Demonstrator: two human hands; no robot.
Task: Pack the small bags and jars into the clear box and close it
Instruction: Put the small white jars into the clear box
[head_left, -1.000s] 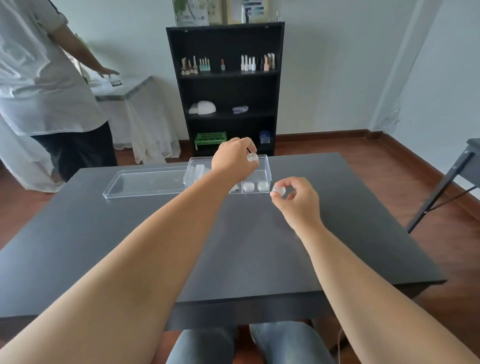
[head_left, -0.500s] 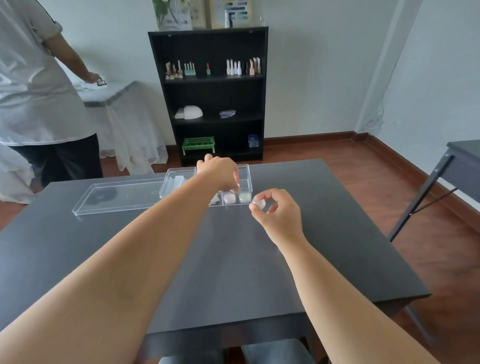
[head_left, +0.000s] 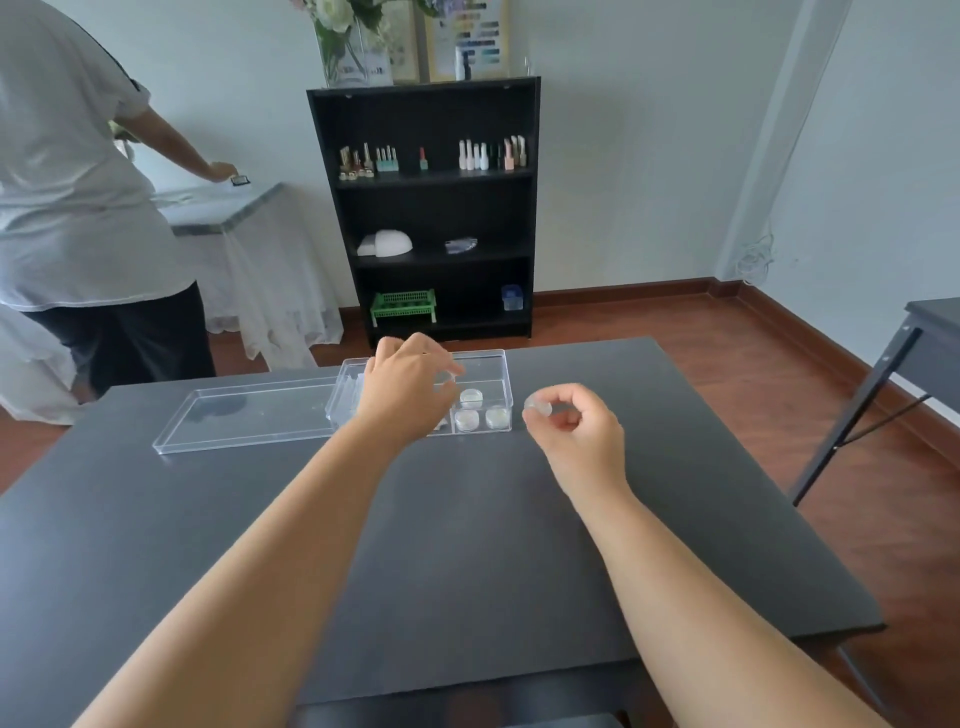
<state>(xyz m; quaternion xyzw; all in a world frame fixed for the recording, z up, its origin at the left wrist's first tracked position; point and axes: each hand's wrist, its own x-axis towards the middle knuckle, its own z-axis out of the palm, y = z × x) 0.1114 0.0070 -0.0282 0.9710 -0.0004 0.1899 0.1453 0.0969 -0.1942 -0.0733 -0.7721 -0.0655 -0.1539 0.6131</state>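
Observation:
The clear box (head_left: 483, 358) stands open at the far middle of the black table (head_left: 467, 545). Three small clear jars (head_left: 471, 397) sit in its right end. Pale small bags (head_left: 349, 395) show in its left end, mostly hidden by my left hand (head_left: 405, 384). That hand hovers over the middle of the box with fingers spread and nothing visibly in them. Just right of the box and above the table, my right hand (head_left: 576, 431) pinches one more small clear jar (head_left: 535, 404) between thumb and fingers.
The box's clear lid (head_left: 244, 421) lies flat on the table, touching the box's left side. Behind the table stands a black shelf (head_left: 431, 208) with bottles. A person (head_left: 72, 197) stands at the far left by a draped table. A grey table (head_left: 930, 332) is at the right.
My left hand lowered its jar into the box and let go; a third jar now sits behind the front two. My right hand kept its jar and stayed beside the box.

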